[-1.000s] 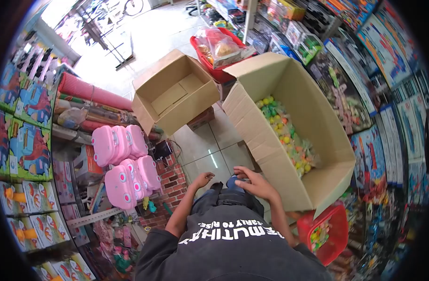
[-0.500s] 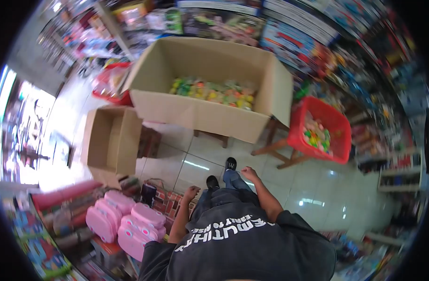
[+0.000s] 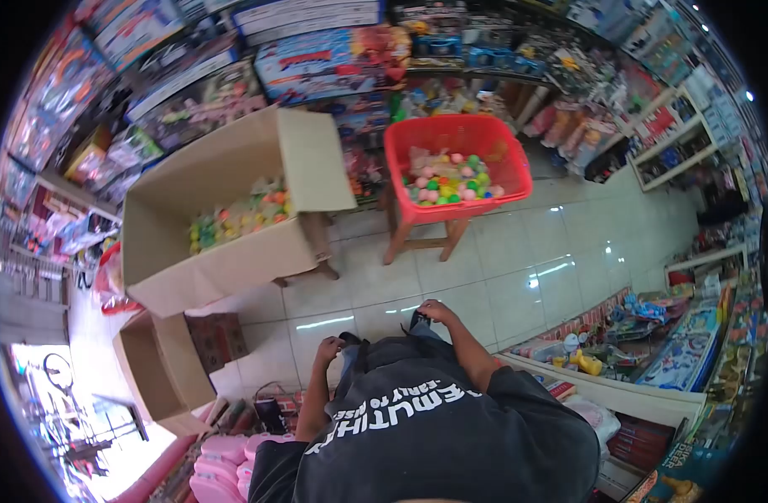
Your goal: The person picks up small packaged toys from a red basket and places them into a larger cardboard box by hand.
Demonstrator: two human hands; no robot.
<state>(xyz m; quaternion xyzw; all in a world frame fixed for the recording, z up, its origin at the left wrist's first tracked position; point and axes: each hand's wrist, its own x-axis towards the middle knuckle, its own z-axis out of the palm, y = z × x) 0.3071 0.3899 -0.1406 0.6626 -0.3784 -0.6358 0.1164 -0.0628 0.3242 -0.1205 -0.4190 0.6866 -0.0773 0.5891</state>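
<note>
My left hand (image 3: 328, 348) hangs beside my left leg, fingers loosely bent and apart, and holds nothing I can see. On the other side my right hand (image 3: 437, 311) hangs in front of my right shoe, also loosely open with nothing visible in it. Neither hand touches any goods. Ahead stands a red plastic basket (image 3: 457, 122) of small colourful balls (image 3: 452, 180), some in clear bags, on a wooden stool (image 3: 426, 241). Left of it, a large open cardboard box (image 3: 212, 272) holds bagged colourful balls (image 3: 238, 220).
A smaller open cardboard box (image 3: 162, 362) stands at the left. Pink cases (image 3: 220, 465) lie at the lower left. Toy shelves (image 3: 317, 63) line the back, and a low display (image 3: 618, 381) of toys is at my right. Tiled floor (image 3: 359, 293) stretches ahead.
My view has turned right, so the big box and pink cases shift left and the red basket comes to the middle. Both hands still hang at my sides.
</note>
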